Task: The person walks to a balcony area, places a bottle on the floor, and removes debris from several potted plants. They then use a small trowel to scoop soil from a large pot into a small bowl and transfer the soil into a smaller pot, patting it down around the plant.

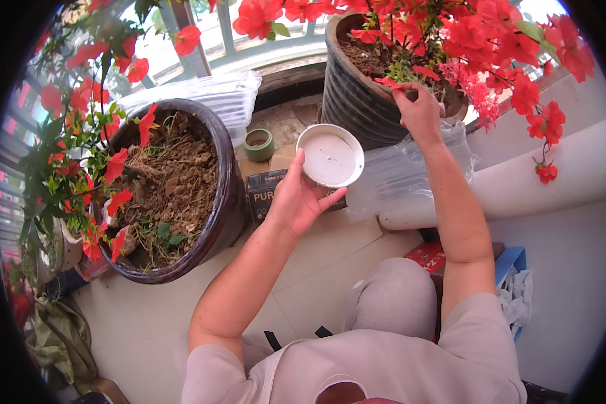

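My left hand point(295, 202) holds a shallow round white dish point(329, 160), with the thumb at its left rim and the fingers beneath. The dish has a small nub at its centre and a few specks inside. Over the rim of a dark ribbed plant pot point(361, 108), my right hand point(421, 113) pinches a red petal point(387, 82) between thumb and fingertips. Soil point(361, 55) and low green growth show in that pot, beneath a plant with many red flowers point(464, 43). Another red petal point(426, 72) lies beyond my fingertips.
A glazed brown pot point(232, 202) with soil and red blooms stands at left. Between the pots are a green ring-shaped object point(258, 145) and a black printed box point(262, 184). Clear plastic air packaging point(399, 169) lies below my right forearm, near a thick white pipe point(545, 174).
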`<state>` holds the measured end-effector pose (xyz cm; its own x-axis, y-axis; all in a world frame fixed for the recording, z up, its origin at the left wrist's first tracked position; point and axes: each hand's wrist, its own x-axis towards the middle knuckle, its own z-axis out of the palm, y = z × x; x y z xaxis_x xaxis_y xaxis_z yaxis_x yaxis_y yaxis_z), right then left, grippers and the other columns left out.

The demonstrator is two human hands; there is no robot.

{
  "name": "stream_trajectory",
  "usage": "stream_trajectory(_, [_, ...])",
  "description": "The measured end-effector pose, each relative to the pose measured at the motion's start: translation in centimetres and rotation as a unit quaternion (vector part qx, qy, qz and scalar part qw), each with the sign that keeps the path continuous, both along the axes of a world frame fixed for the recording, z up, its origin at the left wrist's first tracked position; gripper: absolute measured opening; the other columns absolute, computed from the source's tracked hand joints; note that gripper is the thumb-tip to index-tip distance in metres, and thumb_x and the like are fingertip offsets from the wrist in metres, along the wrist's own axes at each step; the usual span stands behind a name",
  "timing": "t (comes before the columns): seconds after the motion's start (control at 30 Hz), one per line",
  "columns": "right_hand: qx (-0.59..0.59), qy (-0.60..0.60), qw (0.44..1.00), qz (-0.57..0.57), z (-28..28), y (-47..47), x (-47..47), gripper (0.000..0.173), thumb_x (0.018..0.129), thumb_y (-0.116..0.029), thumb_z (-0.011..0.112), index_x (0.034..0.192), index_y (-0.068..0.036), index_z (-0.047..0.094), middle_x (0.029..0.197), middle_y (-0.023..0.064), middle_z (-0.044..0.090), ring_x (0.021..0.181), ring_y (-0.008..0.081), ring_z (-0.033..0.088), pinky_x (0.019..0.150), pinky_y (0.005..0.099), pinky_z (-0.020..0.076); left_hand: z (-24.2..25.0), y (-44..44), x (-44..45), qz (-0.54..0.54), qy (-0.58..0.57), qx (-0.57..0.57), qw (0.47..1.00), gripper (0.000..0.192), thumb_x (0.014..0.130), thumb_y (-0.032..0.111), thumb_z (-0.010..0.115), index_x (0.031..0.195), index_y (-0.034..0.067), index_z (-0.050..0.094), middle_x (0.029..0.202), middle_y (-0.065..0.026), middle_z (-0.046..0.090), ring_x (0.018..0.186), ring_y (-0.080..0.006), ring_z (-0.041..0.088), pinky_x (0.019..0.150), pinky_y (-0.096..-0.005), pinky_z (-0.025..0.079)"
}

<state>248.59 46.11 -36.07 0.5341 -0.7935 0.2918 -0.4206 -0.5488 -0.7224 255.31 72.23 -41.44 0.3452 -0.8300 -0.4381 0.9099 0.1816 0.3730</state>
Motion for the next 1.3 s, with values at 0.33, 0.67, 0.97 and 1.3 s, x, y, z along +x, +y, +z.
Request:
stream_trajectory(0.33, [-0.074,-0.071,0.995,-0.005,-2.1,0.2,-0.4,0.018,0.086,-0.024,0.070,0.095,-0.008,0.068,0.077,0.0136,0.070,0.074,0.0306,0.069,0.068,0.0380,0.0521,2.3,-5.4,1.3,0.051,-0.038,0.006,0.998,0.050,0.102,0.043,0.045,0.139,0.010,0.038,0.134,-0.0104,0.046,0.123,-0.0325,0.052,0.096,-0.0530,0.054])
stream_trajectory(0.67, [-0.083,-0.151,0.985,0.020,-0.7,1.5,-1.8,0.010,0.090,-0.013,0.069,0.097,-0.006,0.070,0.060,-0.0036,0.056,0.048,0.0032,0.047,0.045,0.0226,0.0365,2.6,-6.9,3.2,0.087,-0.047,-0.014,0.995,0.049,0.101,0.041,0.049,0.138,0.010,0.040,0.131,-0.0099,0.047,0.122,-0.0340,0.050,0.097,-0.0585,0.051])
stream_trajectory(0.97, [0.018,-0.182,0.982,0.054,1.5,2.7,-3.7,0.013,0.092,-0.014,0.068,0.101,-0.004,0.068,0.061,-0.0061,0.052,0.047,0.0014,0.043,0.044,0.0196,0.0333,2.4,-8.1,4.7,0.080,-0.038,-0.026,0.996,0.052,0.102,0.043,0.045,0.141,0.009,0.038,0.137,-0.0121,0.045,0.126,-0.0391,0.048,0.101,-0.0631,0.045])
stream_trajectory(1.3, [0.077,-0.181,0.979,0.052,2.4,4.4,-5.6,0.015,0.093,-0.014,0.067,0.104,-0.004,0.067,0.061,-0.0071,0.052,0.048,0.0009,0.043,0.044,0.0196,0.0327,1.0,-8.8,5.8,0.088,-0.050,-0.036,0.994,0.053,0.105,0.046,0.035,0.144,0.011,0.036,0.144,-0.0123,0.043,0.128,-0.0375,0.049,0.104,-0.0584,0.045])
